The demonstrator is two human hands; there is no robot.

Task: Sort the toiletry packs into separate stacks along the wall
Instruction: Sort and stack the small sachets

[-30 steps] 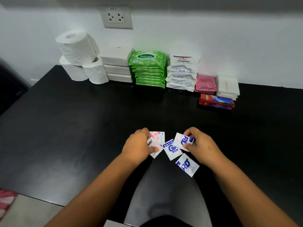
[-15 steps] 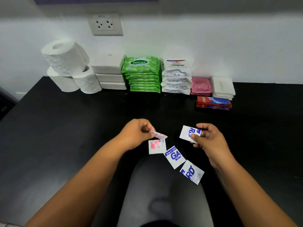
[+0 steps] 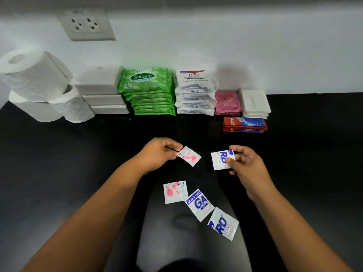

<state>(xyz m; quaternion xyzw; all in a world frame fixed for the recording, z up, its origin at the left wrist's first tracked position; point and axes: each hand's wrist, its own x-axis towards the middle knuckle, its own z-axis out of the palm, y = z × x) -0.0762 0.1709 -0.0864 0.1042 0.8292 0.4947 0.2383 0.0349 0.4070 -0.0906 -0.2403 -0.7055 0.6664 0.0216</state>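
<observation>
A glossy black desk (image 3: 59, 163) runs up to a white wall (image 3: 255, 55), with a double socket plate (image 3: 86, 24) on the wall at about 11 o'clock. Along the foot of the wall, from 10 o'clock round to 1 o'clock, stand three toilet rolls (image 3: 37, 83), a stack of plain white boxes (image 3: 100, 91), a stack of green Sanicare wipe packs (image 3: 148, 91), a stack of white Dove packs (image 3: 195, 93), a low stack of pink packs (image 3: 227, 103) and a stack of flat white packs (image 3: 255, 103). Just in front of the last two lie red and blue toothpaste boxes (image 3: 244, 125), stacked.

At the middle of the desk the left hand (image 3: 157, 155) pinches a pink-printed sachet (image 3: 189, 156) by its corner between thumb and fingertips; the fingers are curled narrow round that corner and the sachet is tilted, off the surface. At 3 o'clock from it, apart from it, the right hand (image 3: 245, 163) holds a blue-lettered sachet (image 3: 222, 160), thumb on its face and fingers curled behind its right edge, the flat side turned to the camera.

Nearer the person, at about 6 o'clock, three sachets lie flat on the desk in a slanting row: a second pink-printed sachet (image 3: 175, 191), a blue "2 in 1" sachet (image 3: 200, 204) touching or slightly overlapping its right edge, and a blue "RD" sachet (image 3: 224, 223) just beside that one's lower right corner.
</observation>
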